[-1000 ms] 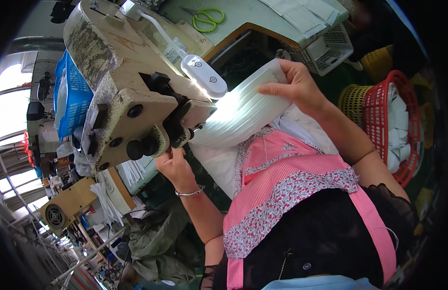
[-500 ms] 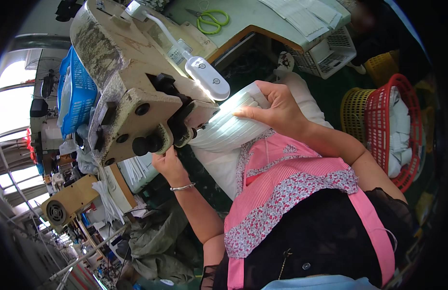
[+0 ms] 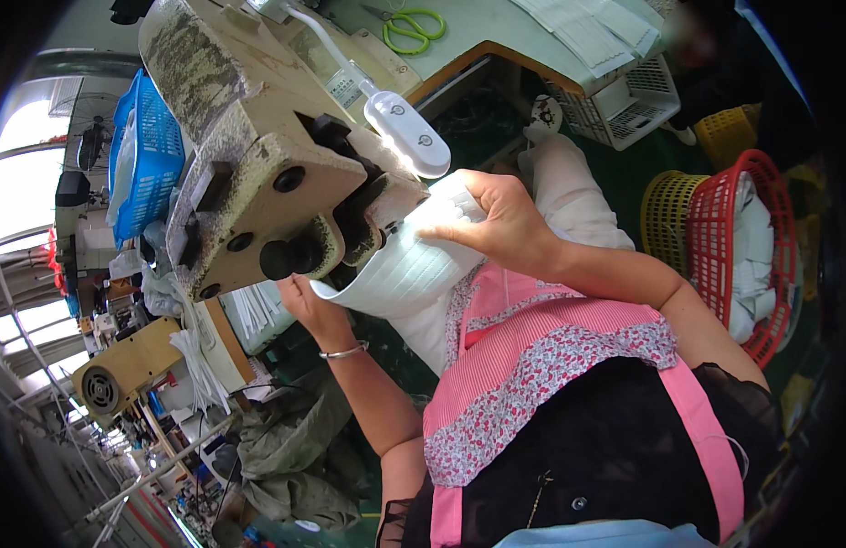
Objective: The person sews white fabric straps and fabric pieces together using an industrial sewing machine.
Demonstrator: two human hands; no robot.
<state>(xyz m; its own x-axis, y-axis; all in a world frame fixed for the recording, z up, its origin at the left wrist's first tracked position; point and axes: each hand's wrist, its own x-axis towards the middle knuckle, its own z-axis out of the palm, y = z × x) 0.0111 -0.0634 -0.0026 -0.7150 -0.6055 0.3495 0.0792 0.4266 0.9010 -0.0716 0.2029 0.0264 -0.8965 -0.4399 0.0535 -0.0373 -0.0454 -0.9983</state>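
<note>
A white, pleated cloth piece runs from under the head of a worn beige sewing machine towards my body, its near end curling up. My right hand grips its right part, thumb on top and fingers behind. To the left, my left hand, a bangle at its wrist, is closed beside the cloth's left edge, just under a black knob. Part of its fingers is hidden behind the machine, so what they pinch cannot be made out. A white lamp shines over the sewing spot.
Green scissors and white cloth strips lie on the pale table at the back. A red basket of white cloth and a yellow basket stand at the right. A blue basket hangs left of the machine.
The cloth has shifted, and its left end now curls up towards me. My right hand has moved slightly left, my left hand a little left and down. The view has shifted slightly.
</note>
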